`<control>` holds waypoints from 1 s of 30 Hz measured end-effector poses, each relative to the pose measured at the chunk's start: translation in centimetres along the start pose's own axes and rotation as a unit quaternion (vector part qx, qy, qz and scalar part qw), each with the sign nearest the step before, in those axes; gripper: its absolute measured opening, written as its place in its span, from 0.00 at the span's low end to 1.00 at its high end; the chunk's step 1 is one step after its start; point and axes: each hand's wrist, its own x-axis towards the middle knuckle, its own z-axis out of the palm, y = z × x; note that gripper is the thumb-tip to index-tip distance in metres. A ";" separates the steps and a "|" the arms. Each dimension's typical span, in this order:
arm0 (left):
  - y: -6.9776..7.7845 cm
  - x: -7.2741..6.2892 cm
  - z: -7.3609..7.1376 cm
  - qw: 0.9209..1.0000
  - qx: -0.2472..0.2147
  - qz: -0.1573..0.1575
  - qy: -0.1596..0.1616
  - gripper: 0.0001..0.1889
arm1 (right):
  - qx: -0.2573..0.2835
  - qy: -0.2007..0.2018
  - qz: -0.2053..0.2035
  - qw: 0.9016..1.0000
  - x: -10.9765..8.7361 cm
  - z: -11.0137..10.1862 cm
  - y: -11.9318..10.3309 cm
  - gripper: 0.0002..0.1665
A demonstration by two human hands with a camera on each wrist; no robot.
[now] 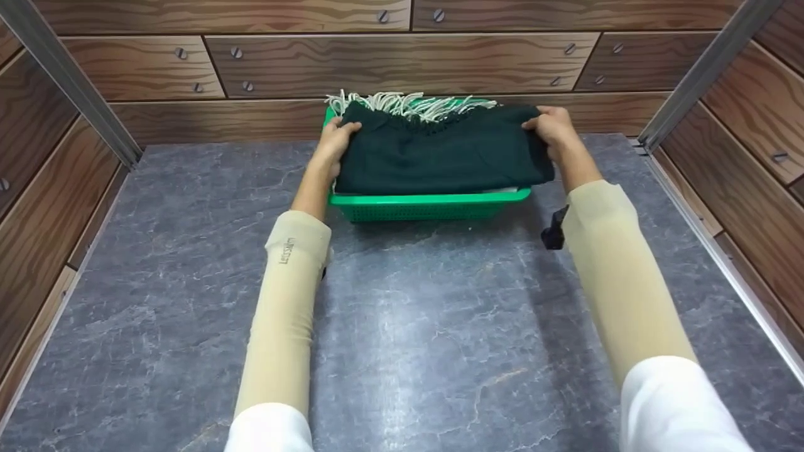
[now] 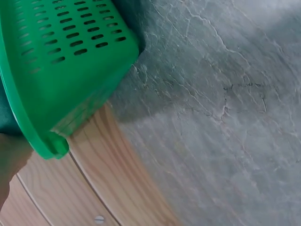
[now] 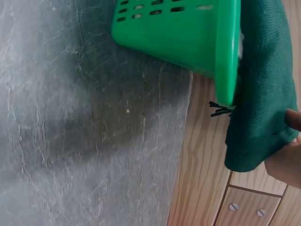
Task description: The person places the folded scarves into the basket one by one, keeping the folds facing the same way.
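Note:
A folded dark green scarf (image 1: 440,157) with dark fringe lies across the top of a green plastic basket (image 1: 427,201). White fringe (image 1: 402,103) of another cloth spills over the basket's back rim. My left hand (image 1: 335,141) grips the scarf's left end beside the rim, thumb on top. At the other end, my right hand (image 1: 556,129) pinches the scarf's upper corner, and that end hangs past the basket's right side. In the right wrist view the scarf (image 3: 263,89) drapes outside the rim, with a few dark fringe strands below it.
The basket stands on a grey marbled surface (image 1: 402,326), close to the back wood-patterned wall (image 1: 402,63). Similar panels stand at left and right, with metal posts (image 1: 81,81) at the corners. A black device (image 1: 554,231) sits under my right wrist.

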 end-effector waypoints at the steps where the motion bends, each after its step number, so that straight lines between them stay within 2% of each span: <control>1: -0.1 0.0 -0.1 1.000 -0.022 0.006 -0.005 0.20 | 0.021 -0.001 -0.009 1.000 0.1 0.0 0.1 0.23; 4: -0.5 0.0 -0.7 0.997 -0.070 0.028 -0.011 0.16 | 0.086 0.001 -0.045 0.995 0.5 0.0 0.9 0.18; 6: -0.8 -0.1 -0.9 0.998 -0.058 0.029 -0.003 0.16 | 0.070 0.009 -0.064 0.995 0.8 0.2 1.5 0.18; 9: -1.1 -0.3 -0.8 1.000 0.011 0.009 0.007 0.21 | 0.003 0.013 -0.039 0.999 1.0 0.3 2.2 0.28; 11: -1.1 -0.5 -0.6 0.997 0.074 -0.005 0.005 0.25 | -0.039 0.011 -0.011 0.999 0.9 0.4 2.4 0.32; 13: -0.8 -0.7 -0.5 0.992 0.122 -0.012 0.004 0.29 | -0.040 0.000 0.020 0.999 0.7 0.4 2.2 0.33; 16: -0.2 -1.2 -0.5 0.984 0.178 -0.023 0.009 0.29 | -0.035 -0.004 0.041 0.999 0.3 0.1 1.9 0.25; 19: 0.6 -2.1 -0.8 0.972 0.229 -0.052 0.005 0.29 | -0.071 -0.026 0.052 0.996 -0.5 -0.5 1.5 0.12; 21: 1.1 -2.8 -1.0 0.962 0.261 -0.078 -0.016 0.30 | -0.110 -0.053 0.056 0.991 -1.0 -1.0 1.2 0.11; 24: 1.9 -3.6 -1.3 0.945 0.305 -0.102 -0.065 0.32 | -0.173 -0.106 0.065 0.977 -1.7 -2.0 0.9 0.17; 26: 2.3 -4.0 -1.4 0.936 0.321 -0.109 -0.094 0.35 | -0.212 -0.150 0.078 0.963 -2.0 -2.6 0.6 0.30; 28: 2.5 -4.3 -1.6 0.930 0.334 -0.108 -0.110 0.36 | -0.234 -0.188 0.093 0.949 -2.3 -3.1 0.4 0.42; 30: 2.6 -4.4 -1.8 0.928 0.341 -0.104 -0.109 0.36 | -0.230 -0.213 0.107 0.944 -2.5 -3.3 0.2 0.47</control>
